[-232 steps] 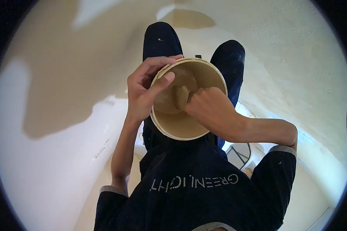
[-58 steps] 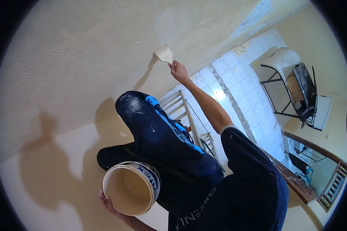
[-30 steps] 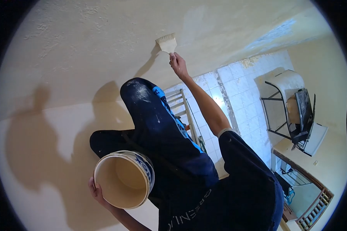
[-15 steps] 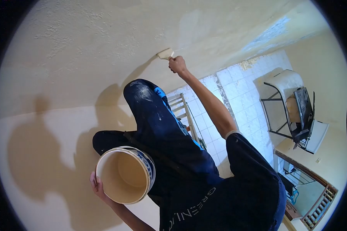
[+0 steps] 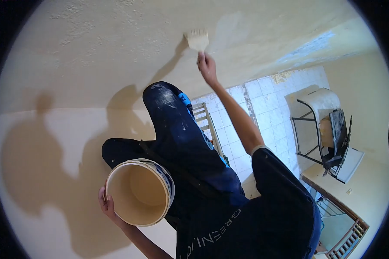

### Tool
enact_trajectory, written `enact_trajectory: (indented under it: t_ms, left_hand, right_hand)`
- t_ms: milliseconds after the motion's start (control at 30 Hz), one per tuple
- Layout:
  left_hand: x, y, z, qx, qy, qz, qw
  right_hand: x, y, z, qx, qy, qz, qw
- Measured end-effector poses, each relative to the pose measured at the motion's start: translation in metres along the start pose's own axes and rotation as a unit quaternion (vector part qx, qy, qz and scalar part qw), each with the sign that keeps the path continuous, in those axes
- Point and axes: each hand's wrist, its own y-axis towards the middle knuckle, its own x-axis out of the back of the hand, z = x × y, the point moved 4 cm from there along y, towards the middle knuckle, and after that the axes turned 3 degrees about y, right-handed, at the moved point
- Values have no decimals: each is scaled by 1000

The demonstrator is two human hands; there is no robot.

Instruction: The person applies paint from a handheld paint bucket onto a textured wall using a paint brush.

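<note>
My right hand (image 5: 207,68) is closed round the handle of a wide, pale brush (image 5: 197,39), whose bristles lie against the cream wall (image 5: 151,47). At the lower left, my left hand (image 5: 106,203) grips the rim of a round bucket (image 5: 148,187). The bucket is tilted so that its cream-coloured inside faces the camera, and it rests against my dark clothing. Rough, bumpy patches mark the wall left of the brush.
White floor tiles (image 5: 270,108) show at the right. A chair (image 5: 317,103) with a dark frame carries several objects. A wooden rail structure (image 5: 212,125) stands beyond my knee (image 5: 162,97). A wooden-framed opening (image 5: 339,224) is at the lower right.
My right hand and the brush have moved up and slightly right along the wall. The brush now shows its broad face, bristles upward. My left hand still holds the bucket.
</note>
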Motion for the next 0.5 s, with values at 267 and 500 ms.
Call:
enact_trajectory:
  t_ms: [267,500]
  left_hand:
    - [15,-2,19,-16,-25,12,999]
    - [15,-1,19,7,-35,-13,999]
  right_hand:
    - [36,-96,-143,-389,-81,-67,915]
    - [82,19,34,-228,-176,10,958]
